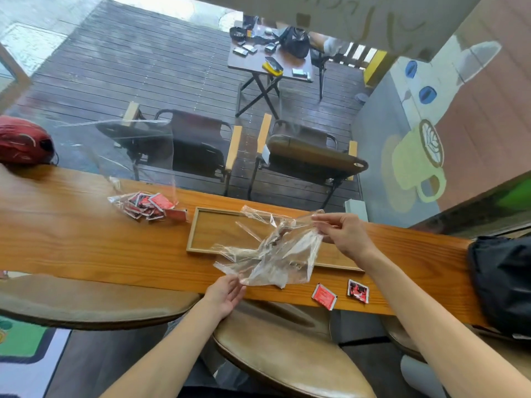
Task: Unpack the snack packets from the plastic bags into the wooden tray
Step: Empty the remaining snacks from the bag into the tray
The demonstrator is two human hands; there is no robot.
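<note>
Both hands hold a clear plastic bag (275, 254) stretched over the wooden tray (214, 229), which looks like a way to shake or tip the last contents out above the place they belong. The right hand (343, 235) pinches the bag's upper edge between thumb and fingers (321, 218), lifting that end high; the left hand (227, 294) grips the lower corner near the front edge of the tabletop (86, 239), its fingers curled round the film. The bag appears nearly empty, though a dark scrap may remain in its folds; that cannot be told for sure. The bare part of the tray shows no packets, so the unpacking seems to have barely filled it. Two red snack packets (324, 296) lie loose on the tabletop in front of the tray, near the right forearm, probably fallen wide and in need of picking up. A second plastic bag of packets (146, 206) sits to the tray's left, its mouth towards the tray with one packet just beside the tray's corner, likely kept close for the next round. A black bag (502, 282) rests at the tabletop's right end.
</note>
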